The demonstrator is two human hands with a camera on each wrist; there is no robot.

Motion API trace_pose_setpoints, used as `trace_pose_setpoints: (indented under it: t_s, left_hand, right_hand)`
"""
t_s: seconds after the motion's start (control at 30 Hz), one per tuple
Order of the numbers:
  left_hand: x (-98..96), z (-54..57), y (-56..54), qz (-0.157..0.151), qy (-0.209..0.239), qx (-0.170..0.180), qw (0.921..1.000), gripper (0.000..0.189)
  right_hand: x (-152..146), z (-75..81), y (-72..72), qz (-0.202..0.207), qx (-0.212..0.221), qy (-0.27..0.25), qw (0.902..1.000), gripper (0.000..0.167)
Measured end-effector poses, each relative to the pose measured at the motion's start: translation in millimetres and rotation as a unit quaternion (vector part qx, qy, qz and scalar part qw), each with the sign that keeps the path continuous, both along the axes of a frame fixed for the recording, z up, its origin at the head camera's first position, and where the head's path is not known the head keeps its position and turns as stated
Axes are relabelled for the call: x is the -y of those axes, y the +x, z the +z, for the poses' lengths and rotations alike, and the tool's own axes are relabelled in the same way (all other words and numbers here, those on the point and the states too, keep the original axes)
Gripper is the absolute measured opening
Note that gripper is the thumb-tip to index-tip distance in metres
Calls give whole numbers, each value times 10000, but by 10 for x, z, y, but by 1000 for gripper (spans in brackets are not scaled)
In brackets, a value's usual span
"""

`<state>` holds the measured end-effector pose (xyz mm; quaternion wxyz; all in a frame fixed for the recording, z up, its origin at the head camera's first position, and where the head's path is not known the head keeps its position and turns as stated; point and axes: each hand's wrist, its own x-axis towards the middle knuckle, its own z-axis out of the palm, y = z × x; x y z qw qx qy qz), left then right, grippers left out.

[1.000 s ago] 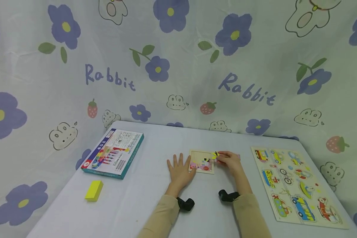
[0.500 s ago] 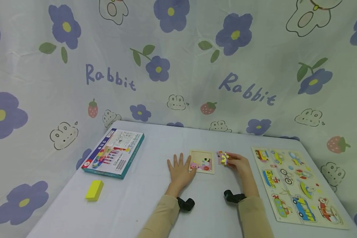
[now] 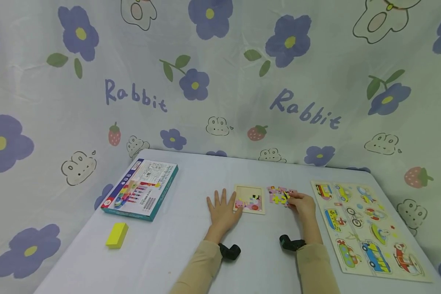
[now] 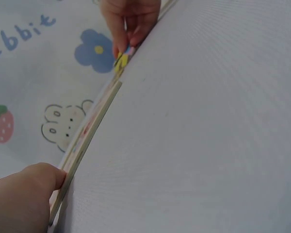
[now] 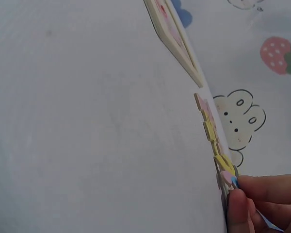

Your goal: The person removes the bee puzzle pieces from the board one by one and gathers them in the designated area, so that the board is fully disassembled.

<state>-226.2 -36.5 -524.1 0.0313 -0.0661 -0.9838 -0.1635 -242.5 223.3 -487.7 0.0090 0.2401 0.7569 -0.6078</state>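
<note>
My left hand (image 3: 222, 212) lies flat with fingers spread, its thumb on the left edge of a small wooden puzzle tray (image 3: 248, 192). Pink, black and yellow pieces (image 3: 255, 203) fill the lower part of that tray; bare wood shows above them. To its right lie loose pink and yellow jigsaw pieces (image 3: 275, 199). Over their right part, my right hand (image 3: 304, 205) pinches a jigsaw piece (image 5: 225, 164) between thumb and fingertips. It looks yellow with pink and blue bits in the right wrist view, partly hidden by the fingers.
A large wooden vehicle puzzle board (image 3: 367, 228) lies at the right of the white table (image 3: 257, 261). On the left are a flat toy box (image 3: 143, 188) and a yellow block (image 3: 116, 235). A patterned curtain (image 3: 220, 81) hangs behind.
My right hand has moved right, away from the tray, with the yellow piece, and is now over the loose pieces' right part. The left hand has stayed in place.
</note>
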Motion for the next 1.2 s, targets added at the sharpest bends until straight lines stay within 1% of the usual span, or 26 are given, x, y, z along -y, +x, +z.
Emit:
trace_pose_setpoints:
  t_s: [0.13, 0.3, 0.43, 0.53, 0.67, 0.73, 0.83, 0.9, 1.0, 1.07, 1.13, 1.2]
  left_hand:
    - [-2, -9, -10, 7, -39, -19, 10000, 63]
    - [-3, -14, -14, 14, -90, -16, 10000, 62]
    - [-4, -17, -15, 21, -130, -9, 9999, 62]
    - [-6, -18, -17, 27, -136, -8, 9999, 63]
    - [-7, -19, -17, 33, -119, -25, 9999, 63]
    - [-6, -19, -18, 36, -108, -42, 9999, 63]
    - [-8, -18, -20, 32, -97, -56, 9999, 63]
    - [-9, -18, -21, 27, -103, -47, 9999, 63]
    - [-8, -17, -20, 21, -94, -44, 9999, 63]
    - [-7, -16, -19, 15, -71, -45, 10000, 63]
    - [-6, -16, -17, 14, -47, -55, 10000, 63]
    - [-6, -16, -14, 8, -22, -61, 10000, 63]
  right_hand:
    - [14, 11, 8, 38, 36, 440, 9990, 33]
    - [43, 31, 25, 107, 51, 963, 9953, 31]
    - [50, 29, 36, 145, 29, 1134, 9934, 30]
    - [46, 28, 39, 151, 3, 1112, 9937, 31]
    - [35, 41, 28, 117, -33, 825, 9965, 35]
    - [34, 38, 7, 153, -93, 443, 9989, 38]
    - [44, 45, -39, 230, -150, -374, 9989, 44]
    - [65, 52, -64, 334, -237, -998, 9942, 46]
    - [112, 73, -82, 568, -457, -1593, 9845, 49]
    - [156, 83, -87, 720, -615, -1813, 9789, 49]
    - [205, 88, -93, 864, -733, -1920, 9748, 49]
    - [256, 87, -105, 961, -770, -1959, 9729, 49]
